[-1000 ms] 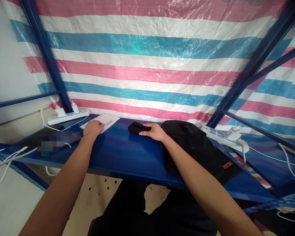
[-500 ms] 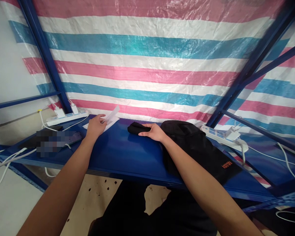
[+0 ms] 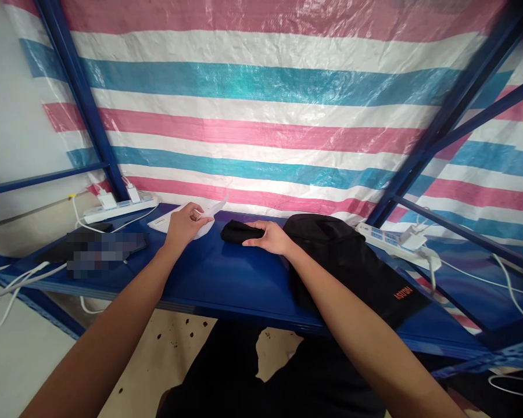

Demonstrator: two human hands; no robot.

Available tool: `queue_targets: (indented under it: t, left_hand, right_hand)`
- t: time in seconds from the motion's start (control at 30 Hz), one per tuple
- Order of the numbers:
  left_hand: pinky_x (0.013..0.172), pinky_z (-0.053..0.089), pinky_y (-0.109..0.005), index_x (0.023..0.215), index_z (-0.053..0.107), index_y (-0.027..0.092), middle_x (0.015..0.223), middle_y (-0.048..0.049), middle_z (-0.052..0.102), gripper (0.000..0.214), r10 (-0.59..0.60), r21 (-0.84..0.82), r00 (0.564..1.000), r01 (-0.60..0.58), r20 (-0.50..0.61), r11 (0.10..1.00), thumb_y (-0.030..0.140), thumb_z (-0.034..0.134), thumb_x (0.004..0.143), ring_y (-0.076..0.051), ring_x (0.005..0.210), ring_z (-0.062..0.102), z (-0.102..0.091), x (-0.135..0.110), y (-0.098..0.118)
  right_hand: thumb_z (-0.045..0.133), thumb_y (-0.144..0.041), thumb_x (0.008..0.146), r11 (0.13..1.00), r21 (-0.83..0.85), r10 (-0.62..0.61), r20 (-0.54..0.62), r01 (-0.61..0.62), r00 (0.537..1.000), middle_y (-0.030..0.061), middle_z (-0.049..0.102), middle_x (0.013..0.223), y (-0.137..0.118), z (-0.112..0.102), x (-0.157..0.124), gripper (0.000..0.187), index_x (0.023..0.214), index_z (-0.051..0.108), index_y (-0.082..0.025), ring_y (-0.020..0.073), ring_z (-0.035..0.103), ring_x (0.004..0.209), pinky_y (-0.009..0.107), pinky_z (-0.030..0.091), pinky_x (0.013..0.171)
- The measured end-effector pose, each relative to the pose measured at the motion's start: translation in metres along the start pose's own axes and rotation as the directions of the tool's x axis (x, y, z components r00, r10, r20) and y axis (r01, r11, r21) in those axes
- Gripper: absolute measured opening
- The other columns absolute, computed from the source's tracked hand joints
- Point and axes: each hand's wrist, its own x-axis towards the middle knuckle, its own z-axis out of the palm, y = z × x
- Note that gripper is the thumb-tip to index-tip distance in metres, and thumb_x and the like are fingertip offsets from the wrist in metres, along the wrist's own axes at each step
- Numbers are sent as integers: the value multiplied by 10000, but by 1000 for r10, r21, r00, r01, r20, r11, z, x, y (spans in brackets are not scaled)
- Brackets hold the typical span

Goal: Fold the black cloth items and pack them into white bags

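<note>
My left hand is closed in a pinch on the edge of a thin white sheet of paper, which bends up toward the striped backdrop. Under and left of this hand, more white paper with small print lies on the blue shelf. Fingers and thumb of my right hand are wrapped round the end of a small black folded cloth bundle, low over the shelf; whether it rests there I cannot tell. Just right of that hand lies a black bag with orange lettering, partly behind my right forearm.
White power strips with plugs stand at the left and right of the blue shelf. Blurred-out dark devices and cables lie at the left. Blue metal posts frame a striped plastic sheet behind.
My left hand has moved right, bringing the white sheet nearer to the black bundle. My right hand and the bundle have shifted slightly left.
</note>
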Motion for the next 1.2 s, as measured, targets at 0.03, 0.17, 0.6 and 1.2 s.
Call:
queue_targets:
  t: [0.03, 0.17, 0.6, 1.2]
  left_hand:
    - [721, 512, -304, 954, 680, 262, 760, 20, 710, 424, 3, -1, 1000, -3, 6, 1000, 581, 886, 765, -214, 752, 691, 1, -1, 1]
    - [665, 463, -293, 933, 648, 260, 711, 47, 630, 460, 47, -49, 998, -46, 37, 998, 592, 898, 737, -187, 691, 621, 9, -3, 3]
    - [967, 569, -402, 1136, 857, 200, 1200, -113, 830, 572, 78, -587, 916, 184, 393, 788, 679, 845, 825, -332, 1144, 742, 17, -9, 13]
    - [886, 612, -391, 1192, 782, 258, 913, -32, 863, 439, 104, -336, 955, -6, 277, 942, 448, 882, 809, -294, 933, 819, 11, -14, 17]
  right_hand:
    - [995, -462, 764, 1000, -6, -26, 13, 26, 1000, 61, 785, 1387, 0, 1, 0, 673, 1385, 793, -300, 338, 734, 1300, 488, 530, 1194]
    - [991, -450, 782, 989, 23, -146, 57, 145, 988, 78, 764, 1401, -2, 3, 0, 646, 1381, 795, -306, 321, 721, 1306, 499, 506, 1216]
    - [1002, -421, 781, 941, 94, -336, 178, 324, 925, 82, 461, 1746, -7, 15, -1, 669, 1408, 780, -348, 359, 468, 1599, 562, 347, 1340]
    - [923, -329, 891, 859, -122, -474, 177, 497, 863, 77, 335, 1817, -25, 17, -7, 743, 1578, 640, -329, 348, 390, 1650, 499, 442, 1302]
